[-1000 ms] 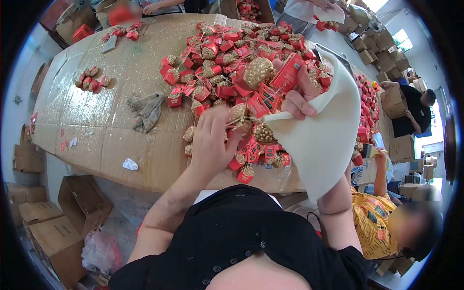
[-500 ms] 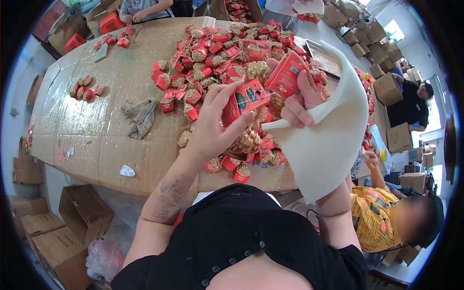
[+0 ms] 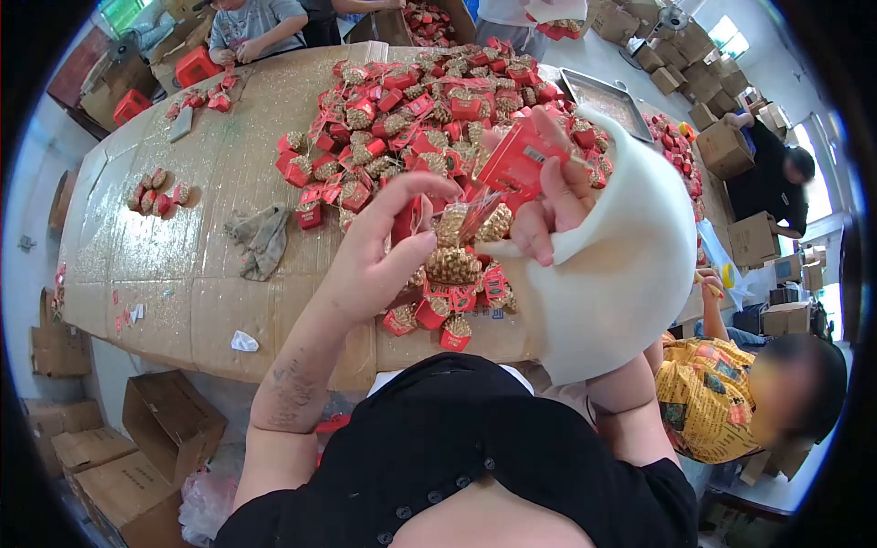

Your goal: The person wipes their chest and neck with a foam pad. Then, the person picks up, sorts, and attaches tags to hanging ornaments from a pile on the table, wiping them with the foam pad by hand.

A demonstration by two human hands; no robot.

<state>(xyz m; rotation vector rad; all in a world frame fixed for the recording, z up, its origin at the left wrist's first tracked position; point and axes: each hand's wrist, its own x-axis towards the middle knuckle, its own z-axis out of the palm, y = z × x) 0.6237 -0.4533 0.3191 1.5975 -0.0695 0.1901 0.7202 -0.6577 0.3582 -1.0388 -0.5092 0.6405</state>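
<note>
Above the cardboard-covered table, my left hand point(image 3: 375, 242) is closed on a small red box point(image 3: 411, 221), mostly hidden by its fingers. Thin clear strands stretch from there toward my right hand point(image 3: 553, 205). That hand grips a red printed box point(image 3: 525, 160) with a barcode, along with the edge of a soft white sheet point(image 3: 621, 283) that drapes over my right forearm. Between the hands hang gold beaded pieces point(image 3: 454, 265); whether they are attached to the boxes I cannot tell. Behind them lies a large pile of red-and-gold ornaments point(image 3: 402, 114).
A grey rag point(image 3: 260, 239) and a few loose ornaments point(image 3: 160, 194) lie on the table's left side. At the back right is a metal tray point(image 3: 607, 100). A person in a yellow patterned shirt point(image 3: 703, 397) sits close on my right. Cardboard boxes point(image 3: 169, 416) stand at lower left.
My left hand has moved slightly left and down, and its red box has turned mostly out of sight. Clear strands now show between the hands. The white sheet hangs fuller.
</note>
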